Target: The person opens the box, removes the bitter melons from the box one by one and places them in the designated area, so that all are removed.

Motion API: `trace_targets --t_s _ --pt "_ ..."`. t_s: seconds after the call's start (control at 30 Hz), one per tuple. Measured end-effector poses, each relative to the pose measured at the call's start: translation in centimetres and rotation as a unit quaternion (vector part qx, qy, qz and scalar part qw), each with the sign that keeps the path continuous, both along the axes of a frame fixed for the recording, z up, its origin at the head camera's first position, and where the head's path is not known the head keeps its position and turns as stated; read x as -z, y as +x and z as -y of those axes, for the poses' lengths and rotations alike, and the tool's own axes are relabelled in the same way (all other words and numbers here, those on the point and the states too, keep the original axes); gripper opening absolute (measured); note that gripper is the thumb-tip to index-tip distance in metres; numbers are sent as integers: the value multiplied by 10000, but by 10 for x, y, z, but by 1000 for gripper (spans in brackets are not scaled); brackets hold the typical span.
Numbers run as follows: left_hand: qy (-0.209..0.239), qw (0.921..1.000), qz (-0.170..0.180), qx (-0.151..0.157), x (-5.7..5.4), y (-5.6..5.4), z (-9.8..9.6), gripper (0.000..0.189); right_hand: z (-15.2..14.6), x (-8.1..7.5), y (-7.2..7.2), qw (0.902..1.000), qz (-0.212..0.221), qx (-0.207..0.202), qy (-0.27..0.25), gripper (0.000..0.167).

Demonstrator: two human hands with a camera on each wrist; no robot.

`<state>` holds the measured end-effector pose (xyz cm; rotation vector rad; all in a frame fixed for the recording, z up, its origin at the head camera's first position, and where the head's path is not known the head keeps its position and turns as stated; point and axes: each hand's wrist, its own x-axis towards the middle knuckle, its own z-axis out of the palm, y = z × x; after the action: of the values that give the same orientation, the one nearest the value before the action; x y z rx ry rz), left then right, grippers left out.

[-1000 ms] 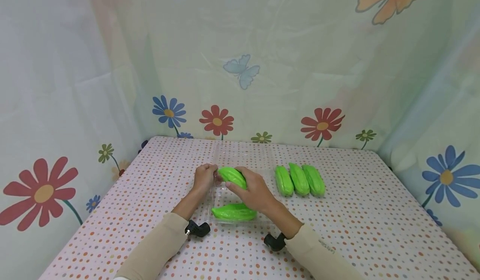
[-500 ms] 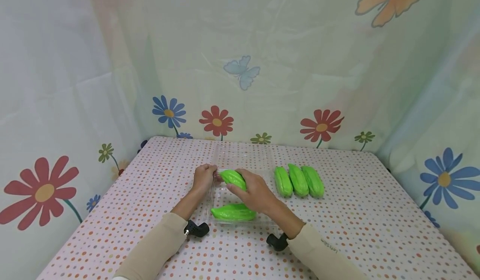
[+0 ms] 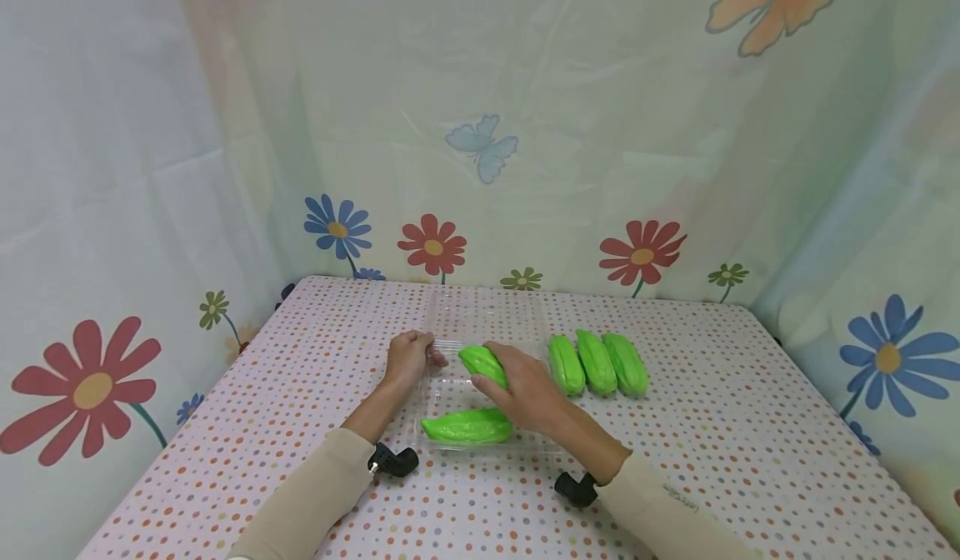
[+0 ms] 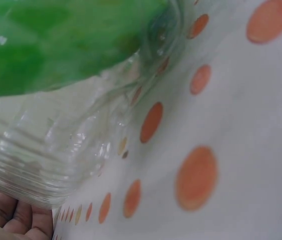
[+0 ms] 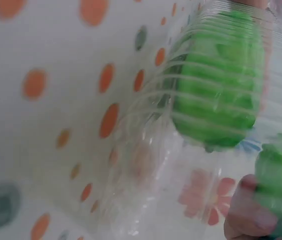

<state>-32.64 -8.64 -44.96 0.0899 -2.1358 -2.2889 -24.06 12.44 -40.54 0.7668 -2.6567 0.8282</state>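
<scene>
A clear plastic clamshell box (image 3: 450,395) lies with its lid (image 3: 483,313) folded back. My left hand (image 3: 407,362) holds its far left corner; the fingertips show through the plastic, and curled fingers (image 4: 18,217) appear beyond the ribbed wall (image 4: 51,150) in the left wrist view. Over the box's far half, my right hand (image 3: 531,389) grips a bright green ridged gourd (image 3: 478,362), thumb on the near side. Another green gourd (image 3: 467,427) lies crosswise along the box's near side. In the right wrist view the thumb (image 5: 250,215) presses on the held gourd (image 5: 280,167).
Right of the box, a row of three more green gourds (image 3: 598,363) lies side by side on the dotted tablecloth (image 3: 720,427). A flower-printed curtain (image 3: 375,127) hangs behind and at both sides of the table.
My right hand has shifted right with the gourd, away from the box's left wall and the left hand's fingers. The left hand keeps its hold on the corner.
</scene>
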Motion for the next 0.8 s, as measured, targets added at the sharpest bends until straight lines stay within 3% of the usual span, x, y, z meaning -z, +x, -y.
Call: trace_targets --t_s 0.33,0.8 --pt "-41 10000 -13 6 -1 2 0 27 -15 3 0 9998 7 174 32 56" --pt "-94 9999 23 28 1 -1 1 26 -39 0 -7 9963 -652 420 -377 47"
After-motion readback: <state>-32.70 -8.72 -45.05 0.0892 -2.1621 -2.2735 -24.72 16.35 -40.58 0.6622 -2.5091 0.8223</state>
